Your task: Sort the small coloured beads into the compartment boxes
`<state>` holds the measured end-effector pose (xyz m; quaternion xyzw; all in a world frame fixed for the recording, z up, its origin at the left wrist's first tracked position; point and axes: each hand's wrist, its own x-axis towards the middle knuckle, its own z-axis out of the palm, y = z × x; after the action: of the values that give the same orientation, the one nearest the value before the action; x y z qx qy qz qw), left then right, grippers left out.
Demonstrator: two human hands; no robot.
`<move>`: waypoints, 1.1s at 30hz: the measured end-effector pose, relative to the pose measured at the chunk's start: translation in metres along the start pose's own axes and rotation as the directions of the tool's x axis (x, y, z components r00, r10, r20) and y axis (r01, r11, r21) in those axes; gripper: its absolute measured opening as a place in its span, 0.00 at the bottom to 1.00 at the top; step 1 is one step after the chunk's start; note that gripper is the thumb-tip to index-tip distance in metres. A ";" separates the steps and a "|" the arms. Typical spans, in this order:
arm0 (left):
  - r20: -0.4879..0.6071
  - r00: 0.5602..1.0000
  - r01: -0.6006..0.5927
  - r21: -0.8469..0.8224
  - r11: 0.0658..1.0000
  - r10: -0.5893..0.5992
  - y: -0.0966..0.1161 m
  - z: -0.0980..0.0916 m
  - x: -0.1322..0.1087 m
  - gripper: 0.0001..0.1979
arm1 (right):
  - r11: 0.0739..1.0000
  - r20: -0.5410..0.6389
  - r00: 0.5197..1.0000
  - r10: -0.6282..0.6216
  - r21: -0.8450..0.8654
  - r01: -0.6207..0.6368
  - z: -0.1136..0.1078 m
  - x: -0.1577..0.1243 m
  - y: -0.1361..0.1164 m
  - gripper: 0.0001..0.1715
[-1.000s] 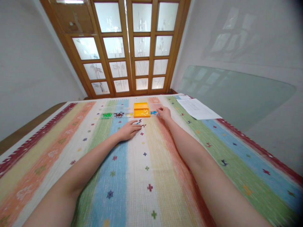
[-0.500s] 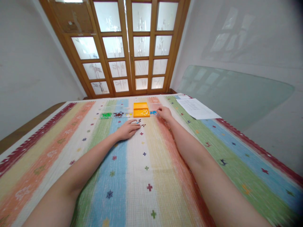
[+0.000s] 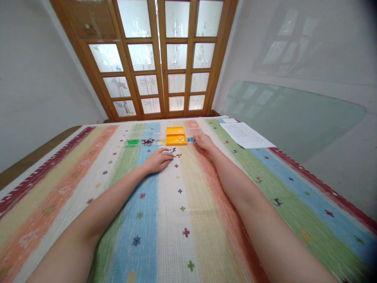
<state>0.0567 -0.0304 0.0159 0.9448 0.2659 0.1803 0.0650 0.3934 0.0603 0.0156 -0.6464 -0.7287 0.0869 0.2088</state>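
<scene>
My right hand (image 3: 204, 142) is at the small blue pieces (image 3: 190, 140) in a clear box right of the yellow box. Its fingers are pinched together, and whatever lies between them is too small to make out. Palm down on the cloth, my left hand (image 3: 160, 160) has its fingers stretched out. Just past those fingertips lie several small dark brown pieces (image 3: 174, 149), with a bit of blue near them. The yellow box (image 3: 176, 143) stands with its lid raised and small white pieces inside.
Left of the yellow box, clear boxes hold green pieces (image 3: 133, 142), dark red-brown pieces (image 3: 147, 142) and a few yellow pieces (image 3: 160, 142). Printed paper (image 3: 247, 135) lies at the far right on the striped tablecloth (image 3: 171, 236). Beyond the table is a wooden glazed door (image 3: 161, 70).
My right hand has shifted slightly left, its fingertips now further over the blue pieces. My left hand stays almost in place.
</scene>
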 end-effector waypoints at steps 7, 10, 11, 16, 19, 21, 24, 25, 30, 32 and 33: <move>-0.004 1.000 0.006 0.006 1.000 -0.006 0.002 -0.001 0.001 0.18 | 0.994 -0.018 1.000 0.007 -0.105 -0.009 0.008 0.007 0.004 0.35; -0.009 1.000 0.006 0.009 1.000 -0.006 0.002 0.000 0.001 0.18 | 0.992 -0.027 1.000 0.008 -0.126 -0.011 0.009 0.008 0.004 0.35; -0.011 1.000 0.007 0.009 1.000 -0.007 0.002 0.000 0.001 0.18 | 0.991 -0.025 1.000 0.006 -0.130 -0.009 0.009 0.008 0.004 0.34; -0.005 1.000 0.009 0.011 1.000 -0.009 0.004 -0.002 0.001 0.18 | 0.994 -0.016 1.000 0.012 -0.109 -0.014 0.008 0.009 0.005 0.34; -0.003 1.000 0.012 0.005 1.000 -0.012 0.005 -0.002 0.001 0.18 | 0.998 -0.003 1.000 0.001 -0.064 -0.001 0.007 0.009 0.006 0.32; -0.003 1.000 0.011 0.002 1.000 -0.011 0.005 -0.002 0.001 0.18 | 0.999 -0.007 1.000 -0.011 -0.049 0.011 0.004 0.009 0.007 0.31; 0.000 1.000 0.011 0.003 1.000 -0.011 0.004 -0.002 0.001 0.18 | 0.997 0.000 1.000 -0.005 -0.083 0.005 0.001 0.009 0.008 0.30; 0.000 1.000 0.011 0.002 1.000 -0.011 0.004 -0.002 0.001 0.18 | 0.994 0.009 1.000 0.000 -0.106 0.000 0.001 0.008 0.007 0.30; 0.003 1.000 0.018 -0.010 1.000 -0.018 0.005 -0.002 0.000 0.19 | 0.983 0.027 0.999 -0.018 -0.180 0.022 0.002 0.007 0.004 0.31; 0.003 1.000 0.019 -0.014 1.000 -0.019 0.005 -0.001 0.000 0.19 | 0.981 0.024 0.999 -0.029 -0.194 0.033 0.003 0.006 0.003 0.33; 0.003 1.000 0.020 -0.016 1.000 -0.020 0.004 -0.001 0.000 0.19 | 0.979 0.026 0.999 -0.033 -0.203 0.038 0.003 0.005 0.002 0.33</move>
<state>0.0585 -0.0341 0.0179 0.9418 0.2736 0.1806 0.0745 0.3938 0.0663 0.0130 -0.6502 -0.7475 0.0156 0.1350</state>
